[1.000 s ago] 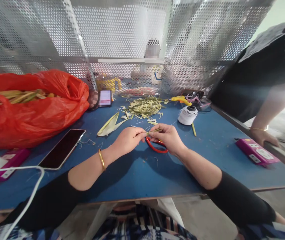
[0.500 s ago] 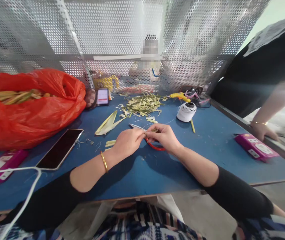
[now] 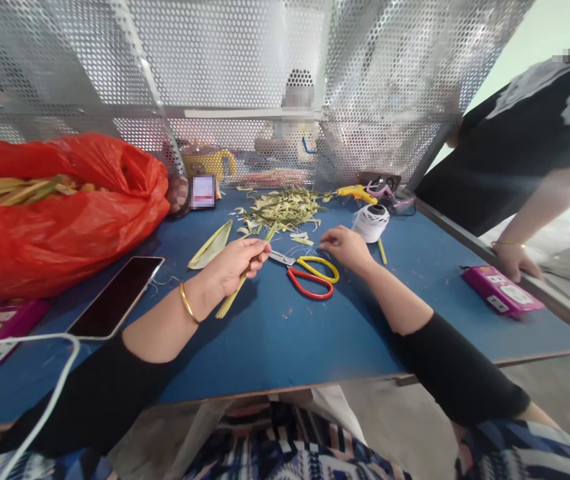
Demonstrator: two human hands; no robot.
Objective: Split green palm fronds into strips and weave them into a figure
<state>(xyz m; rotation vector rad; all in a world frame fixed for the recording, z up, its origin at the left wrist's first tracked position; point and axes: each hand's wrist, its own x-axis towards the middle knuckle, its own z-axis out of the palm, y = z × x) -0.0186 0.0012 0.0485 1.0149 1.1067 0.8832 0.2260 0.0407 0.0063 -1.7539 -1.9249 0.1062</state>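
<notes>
**Strip, pale green, in left hand**

We record one strip: long, narrow, yellowish green, slightly folded along its length, near end blunt. Markings: the right-hand pack is purple with white print, too blurred to read; the small screen at the back is pixelated.

Position: the strip runs slantwise through the left hand, its near end jutting below the palm, its far end past the fingertips towards the shavings. We note the left fingers curled and pinching it. The right hand is half curled, just beside the white spool; we cannot tell whether it has hold of a thread.

Between the hands: scissors, one loop red, one yellow, blades towards the left fingertips. Further out: a folded leaf, a dark phone, a red bag of stalks.
</notes>
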